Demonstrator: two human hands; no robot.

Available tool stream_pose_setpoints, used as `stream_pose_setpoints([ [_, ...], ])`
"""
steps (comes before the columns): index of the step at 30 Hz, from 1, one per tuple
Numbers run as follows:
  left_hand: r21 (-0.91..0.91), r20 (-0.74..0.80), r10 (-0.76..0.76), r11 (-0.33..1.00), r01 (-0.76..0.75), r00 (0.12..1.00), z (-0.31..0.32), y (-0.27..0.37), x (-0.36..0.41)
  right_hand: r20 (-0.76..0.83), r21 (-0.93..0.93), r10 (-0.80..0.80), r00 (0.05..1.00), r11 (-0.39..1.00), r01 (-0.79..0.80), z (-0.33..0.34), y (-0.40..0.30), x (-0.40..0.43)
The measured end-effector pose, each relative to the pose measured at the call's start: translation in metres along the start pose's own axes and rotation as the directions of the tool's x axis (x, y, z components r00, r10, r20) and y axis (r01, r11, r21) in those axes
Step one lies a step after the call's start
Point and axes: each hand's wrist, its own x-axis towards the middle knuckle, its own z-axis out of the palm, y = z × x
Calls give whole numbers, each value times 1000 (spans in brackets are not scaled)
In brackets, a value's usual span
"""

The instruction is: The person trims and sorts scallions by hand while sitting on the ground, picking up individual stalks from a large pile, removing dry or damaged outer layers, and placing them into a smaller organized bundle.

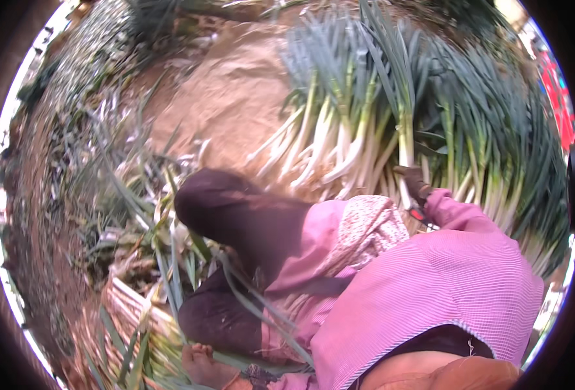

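Note:
My right hand (415,183), dark as if gloved, closes around the pale shank of a leek (405,139) at upper right. A small red and black object (418,214) lies just below this hand; its kind is unclear. Rows of leeks (338,102) surround it, white ends towards me and green leaves pointing away. My left hand (208,363) is low at the left, fingers curled, over or against another pile of leeks (158,324). Whether it grips any of them is hidden. Long loose leaves cross near my lap.
Brown sheeting or sacking (229,92) lies on the ground beyond my bent knees (204,204). Leafy trimmings (136,195) are strewn at the left beside bare soil (39,195). More leeks (507,131) stretch along the right. A red item (558,102) shows at the far right rim.

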Motion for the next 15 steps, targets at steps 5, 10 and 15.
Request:
stream_pose_setpoints([
  [5, 45, 83, -84, 996, 80, 993, 30, 11, 8, 532, 638, 503, 681, 291, -713, 62, 71, 12],
  [10, 315, -49, 39, 949, -21, 998, -29, -19, -8, 247, 17, 304, 920, 948, -318, -26, -55, 61],
  [15, 264, -146, -20, 963, 58, 989, -29, -28, -26, -56, 700, 5, 998, 713, 36, -46, -139, 116],
])
